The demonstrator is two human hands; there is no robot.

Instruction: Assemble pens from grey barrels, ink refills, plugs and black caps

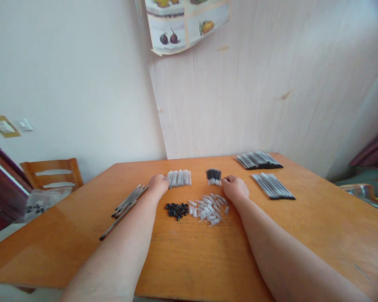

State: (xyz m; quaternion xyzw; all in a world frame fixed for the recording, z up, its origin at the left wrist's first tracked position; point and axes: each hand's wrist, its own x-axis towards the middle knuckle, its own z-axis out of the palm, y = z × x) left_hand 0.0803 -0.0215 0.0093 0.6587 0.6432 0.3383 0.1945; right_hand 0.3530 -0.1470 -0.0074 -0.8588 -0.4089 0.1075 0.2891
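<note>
Row of pale tubes [179, 178] lies on the far middle of the bench [182, 260], a row of short black-and-white sticks [213, 175] to its right. Pieces probably best taken singly by one end, keeping neighbours aligned. Left hand [158, 185] curled at the tubes' left edge; right hand [236, 187] curled just right of the sticks; grip on anything cannot be told. Nearer: loose piles of black cylinders [177, 210], translucent tips [210, 209].

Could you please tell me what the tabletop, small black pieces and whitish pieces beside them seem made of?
Tabletop: probably varnished wood, orange-brown with a soft sheen.
Small black pieces: likely plastic, smooth with faint highlights.
Whitish pieces: probably translucent plastic, pale and cloudy.
</note>
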